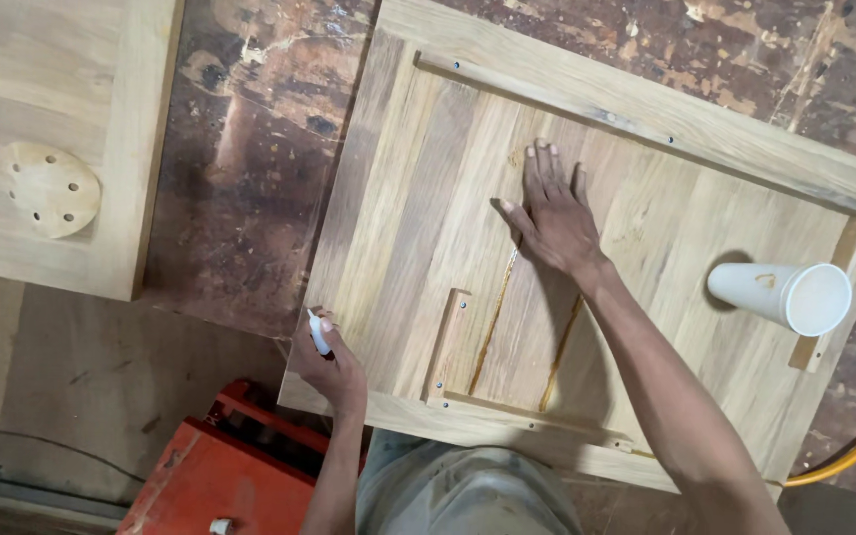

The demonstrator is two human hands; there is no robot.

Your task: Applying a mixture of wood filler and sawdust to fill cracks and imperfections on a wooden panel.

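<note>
Panel (418, 208) of pale wood lay flat on the stained workbench (250, 149), framed with thin strips, two wet glue lines running down its middle. Our right hand (552, 213) pressed flat on it, fingers spread open, holding nothing. Our left hand (329, 362) sat at the panel's near edge, curled around a small white tube (318, 332). A white cup (783, 295) lay tipped at right. We judged the palm could smear the nearby glue if it slid.
</note>
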